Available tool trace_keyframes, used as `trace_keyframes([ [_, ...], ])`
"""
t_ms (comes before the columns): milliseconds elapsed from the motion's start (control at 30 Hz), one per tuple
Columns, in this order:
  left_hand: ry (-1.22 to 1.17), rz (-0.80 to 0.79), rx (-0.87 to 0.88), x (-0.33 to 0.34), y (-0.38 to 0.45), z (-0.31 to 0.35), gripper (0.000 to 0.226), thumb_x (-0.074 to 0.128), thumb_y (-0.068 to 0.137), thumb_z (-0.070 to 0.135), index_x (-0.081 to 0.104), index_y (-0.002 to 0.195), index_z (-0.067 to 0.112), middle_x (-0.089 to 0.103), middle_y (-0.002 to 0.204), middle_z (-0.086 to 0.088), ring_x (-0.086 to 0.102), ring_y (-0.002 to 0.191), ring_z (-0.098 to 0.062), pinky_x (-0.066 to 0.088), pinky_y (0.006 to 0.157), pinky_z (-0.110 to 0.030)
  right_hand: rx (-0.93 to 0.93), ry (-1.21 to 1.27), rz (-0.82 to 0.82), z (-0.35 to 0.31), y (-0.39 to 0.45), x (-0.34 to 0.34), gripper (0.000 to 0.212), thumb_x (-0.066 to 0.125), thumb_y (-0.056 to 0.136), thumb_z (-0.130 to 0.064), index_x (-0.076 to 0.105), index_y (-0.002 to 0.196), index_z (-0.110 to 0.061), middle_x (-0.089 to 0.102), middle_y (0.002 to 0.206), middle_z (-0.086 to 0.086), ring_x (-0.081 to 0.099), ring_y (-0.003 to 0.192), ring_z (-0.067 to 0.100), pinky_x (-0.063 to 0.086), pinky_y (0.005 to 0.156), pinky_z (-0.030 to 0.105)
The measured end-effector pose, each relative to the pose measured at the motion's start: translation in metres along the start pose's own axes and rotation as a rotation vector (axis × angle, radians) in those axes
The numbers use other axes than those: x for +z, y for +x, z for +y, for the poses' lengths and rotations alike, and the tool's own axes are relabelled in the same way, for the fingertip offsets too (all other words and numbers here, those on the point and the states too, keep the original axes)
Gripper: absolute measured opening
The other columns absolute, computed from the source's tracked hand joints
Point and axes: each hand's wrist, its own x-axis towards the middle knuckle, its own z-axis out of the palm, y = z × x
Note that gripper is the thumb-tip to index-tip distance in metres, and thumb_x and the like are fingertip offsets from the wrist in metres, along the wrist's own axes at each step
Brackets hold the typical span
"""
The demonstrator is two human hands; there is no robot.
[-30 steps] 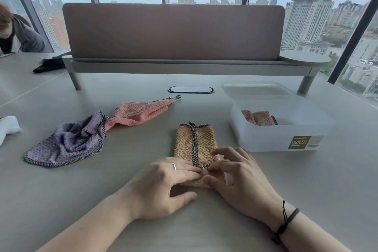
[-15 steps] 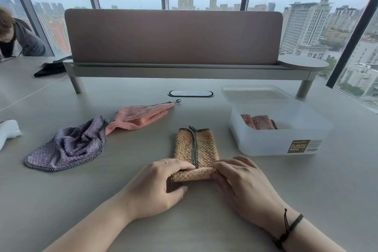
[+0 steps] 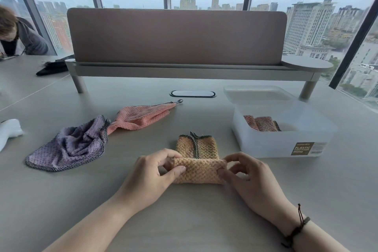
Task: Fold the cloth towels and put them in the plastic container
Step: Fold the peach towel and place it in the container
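Both ends of the orange towel on the worktop are pinched, left hand and right hand, near edge rolled toward the plastic container, presumably for a compact fit.

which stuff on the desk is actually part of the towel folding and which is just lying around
Part of the job:
- orange towel, pinched at its two ends by the left hand and right hand
- pink towel, unfolded
- purple towel, crumpled
- plastic container with a folded towel inside
- container lid behind it

Just lying about:
- white object
- black item
- desk divider
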Motion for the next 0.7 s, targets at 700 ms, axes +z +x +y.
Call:
trace_keyframes([
  [700, 0.259, -0.142, 0.34, 0.0013, 0.0005, -0.0015, 0.023, 0.061, 0.092, 0.039, 0.075, 0.106, 0.028, 0.067, 0.12, 0.017, 0.057, 0.116, -0.004, 0.042, 0.101, -0.021, -0.064, -0.194, -0.052, -0.0008, 0.0037, 0.0085, 0.014, 0.067, 0.082, -0.051, 0.073, 0.091, -0.043, 0.062, 0.076, -0.019, 0.058, 0.073, 0.001, 0.045, 0.067, 0.02],
])
